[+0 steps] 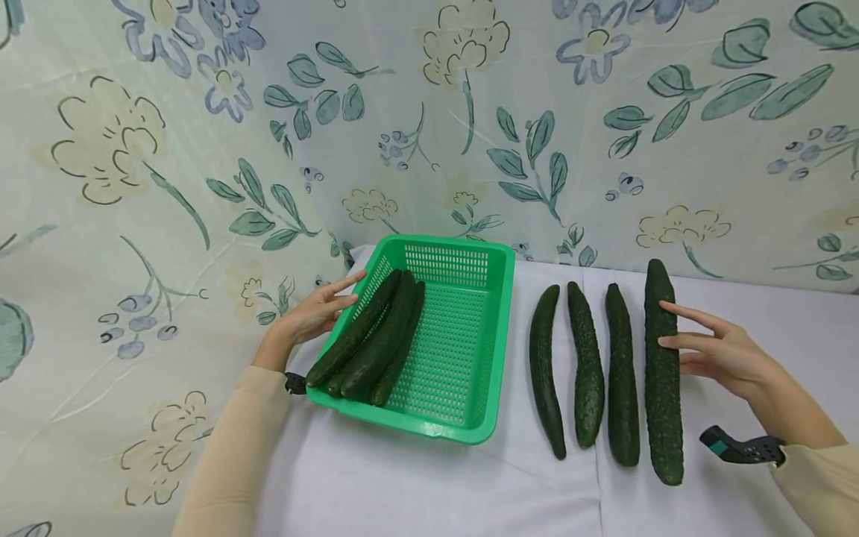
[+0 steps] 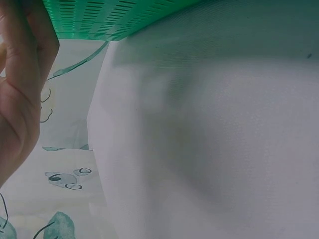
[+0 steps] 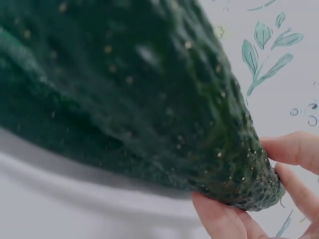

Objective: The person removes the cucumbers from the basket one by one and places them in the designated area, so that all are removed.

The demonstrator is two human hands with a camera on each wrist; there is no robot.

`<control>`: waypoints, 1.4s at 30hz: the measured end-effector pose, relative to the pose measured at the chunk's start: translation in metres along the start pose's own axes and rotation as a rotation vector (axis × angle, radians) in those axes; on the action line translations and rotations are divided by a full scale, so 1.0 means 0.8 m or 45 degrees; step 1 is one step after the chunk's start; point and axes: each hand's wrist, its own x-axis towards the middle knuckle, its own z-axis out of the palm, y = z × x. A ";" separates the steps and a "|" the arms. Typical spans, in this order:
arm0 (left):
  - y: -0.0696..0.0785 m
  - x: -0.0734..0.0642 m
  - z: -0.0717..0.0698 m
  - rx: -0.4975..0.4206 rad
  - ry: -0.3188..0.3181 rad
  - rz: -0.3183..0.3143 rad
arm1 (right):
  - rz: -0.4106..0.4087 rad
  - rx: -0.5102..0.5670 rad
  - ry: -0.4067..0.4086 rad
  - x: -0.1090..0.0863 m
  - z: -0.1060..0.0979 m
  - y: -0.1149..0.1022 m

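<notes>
A green plastic basket (image 1: pixel 432 429) holds several dark green cucumbers (image 1: pixel 376 335) along its left side. My left hand (image 1: pixel 315 309) is at the basket's left rim, its extended fingertips right at the outer wall. On the right, three cucumbers (image 1: pixel 620 373) lie side by side on the white cloth. A fourth, the longest and bumpiest cucumber (image 1: pixel 664 388), is at the far right of the row, and my right hand (image 1: pixel 728 354) grips it towards its far end. In the right wrist view, fingers (image 3: pixel 294 149) pinch the tapered end of this cucumber (image 3: pixel 164 99) from both sides.
White cloth (image 1: pixel 537 492) covers the table. A floral curtain (image 1: pixel 416 149) hangs behind it and along the left side. Dark wrist straps (image 1: pixel 741 447) sit on both wrists. The right part of the basket's perforated floor shows.
</notes>
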 end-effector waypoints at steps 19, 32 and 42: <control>-0.001 -0.003 0.000 -0.016 -0.009 0.005 | 0.014 -0.191 0.036 -0.004 -0.027 0.012; 0.002 -0.001 0.000 -0.012 -0.019 0.012 | -0.034 -0.257 0.038 0.003 -0.026 0.022; 0.001 -0.001 -0.001 -0.020 -0.028 0.020 | -0.041 -0.359 0.085 0.010 -0.022 0.024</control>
